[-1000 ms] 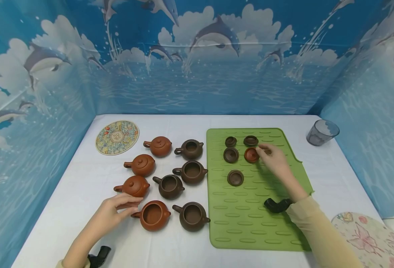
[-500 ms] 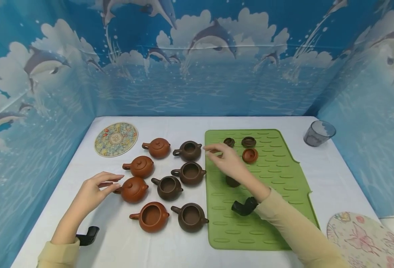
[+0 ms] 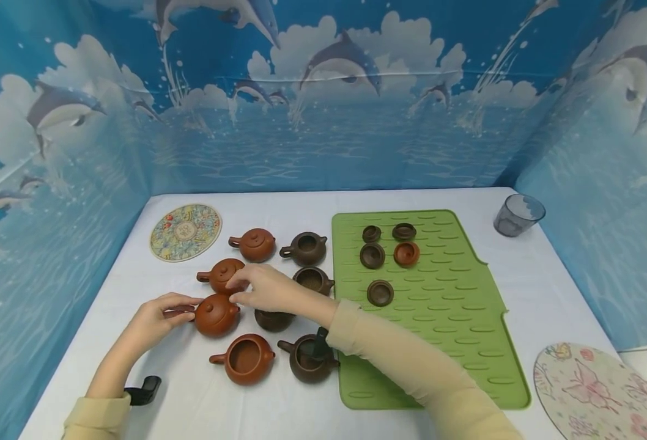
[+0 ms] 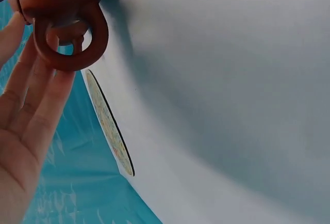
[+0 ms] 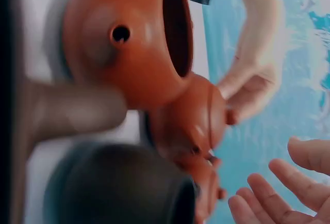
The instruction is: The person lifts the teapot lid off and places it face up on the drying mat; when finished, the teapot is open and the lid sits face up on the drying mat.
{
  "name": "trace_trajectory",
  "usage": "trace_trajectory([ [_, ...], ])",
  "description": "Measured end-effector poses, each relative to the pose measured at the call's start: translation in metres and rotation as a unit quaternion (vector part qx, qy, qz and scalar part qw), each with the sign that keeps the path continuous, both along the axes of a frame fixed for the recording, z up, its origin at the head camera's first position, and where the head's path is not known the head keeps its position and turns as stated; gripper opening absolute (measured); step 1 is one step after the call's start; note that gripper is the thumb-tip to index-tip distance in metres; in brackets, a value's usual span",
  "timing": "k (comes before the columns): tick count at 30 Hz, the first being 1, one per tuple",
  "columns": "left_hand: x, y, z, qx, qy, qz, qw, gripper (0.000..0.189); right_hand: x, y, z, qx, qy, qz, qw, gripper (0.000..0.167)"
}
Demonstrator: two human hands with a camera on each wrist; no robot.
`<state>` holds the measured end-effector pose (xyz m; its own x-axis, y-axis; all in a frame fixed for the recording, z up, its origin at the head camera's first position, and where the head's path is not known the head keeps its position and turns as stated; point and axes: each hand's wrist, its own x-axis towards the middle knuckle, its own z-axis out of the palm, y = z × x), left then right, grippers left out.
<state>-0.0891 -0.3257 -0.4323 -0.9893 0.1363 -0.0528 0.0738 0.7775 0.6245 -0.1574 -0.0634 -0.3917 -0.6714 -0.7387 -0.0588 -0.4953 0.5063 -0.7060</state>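
A reddish-brown lidded teapot [image 3: 217, 316] stands on the white table. My left hand [image 3: 158, 316] is at its handle side; in the left wrist view the extended fingers [image 4: 44, 110] lie behind the looped handle [image 4: 99, 41], touching or nearly so. My right hand [image 3: 271, 288] reaches across the dark teapots, fingertips over that teapot's far side. Its fingers [image 5: 273, 193] look loosely spread and hold nothing in the right wrist view. Closer to me stands an uncovered reddish-brown teapot [image 3: 243, 360]. A second lidded teapot [image 3: 221, 275] is partly behind the right hand.
Another lidded teapot [image 3: 254, 244] and a dark uncovered teapot [image 3: 307, 247] stand farther back; more dark ones lie under the right forearm. The green mat [image 3: 439, 342] bears several dark lids [image 3: 380, 293] and one reddish lid [image 3: 406, 254]. A glass [image 3: 518, 215] stands back right.
My right hand has left the reddish lid on the mat and swept left to the lidded teapots. My left hand has shifted from beside the uncovered teapot to the lidded teapot's handle.
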Motion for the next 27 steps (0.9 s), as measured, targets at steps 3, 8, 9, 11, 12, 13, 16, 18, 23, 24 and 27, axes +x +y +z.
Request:
trace_trajectory([
  [3,-0.001,0.000,-0.003,-0.005,-0.001,0.002,1.0000,0.029,0.002,-0.020,-0.005,0.040,0.016,0.027,0.9987,0.031],
  [8,-0.003,-0.003,-0.006,-0.005,-0.013,0.009,0.9999,0.030,0.005,-0.041,-0.013,0.061,0.030,0.036,0.9971,0.034],
  [9,-0.003,-0.004,-0.006,-0.005,-0.015,0.010,0.9998,0.030,0.005,-0.044,-0.014,0.062,0.031,0.034,0.9970,0.034],
  [11,-0.004,-0.006,-0.006,0.001,-0.020,0.013,0.9997,0.031,0.007,-0.049,-0.015,0.066,0.035,0.030,0.9967,0.034],
  [12,-0.005,-0.006,-0.006,0.005,-0.023,0.013,0.9996,0.031,0.007,-0.051,-0.015,0.067,0.037,0.029,0.9966,0.034],
  [13,-0.005,-0.007,-0.006,0.007,-0.025,0.014,0.9996,0.030,0.008,-0.053,-0.016,0.069,0.040,0.027,0.9964,0.034],
  [16,-0.005,-0.008,-0.006,0.011,-0.028,0.013,0.9995,0.030,0.010,-0.057,-0.016,0.077,0.056,0.023,0.9952,0.031],
  [18,-0.005,-0.007,-0.006,0.013,-0.028,0.013,0.9994,0.029,0.011,-0.059,-0.016,0.083,0.067,0.021,0.9941,0.028],
  [23,-0.006,-0.006,-0.006,0.027,-0.037,0.013,0.9989,0.028,0.015,-0.059,-0.018,0.088,0.082,0.010,0.9927,0.020],
  [24,-0.006,-0.006,-0.006,0.029,-0.039,0.014,0.9987,0.028,0.015,-0.058,-0.019,0.085,0.085,0.007,0.9927,0.018],
  [27,-0.006,-0.006,-0.007,0.022,-0.042,0.015,0.9988,0.026,0.017,-0.058,-0.022,0.068,0.090,-0.003,0.9936,0.010],
])
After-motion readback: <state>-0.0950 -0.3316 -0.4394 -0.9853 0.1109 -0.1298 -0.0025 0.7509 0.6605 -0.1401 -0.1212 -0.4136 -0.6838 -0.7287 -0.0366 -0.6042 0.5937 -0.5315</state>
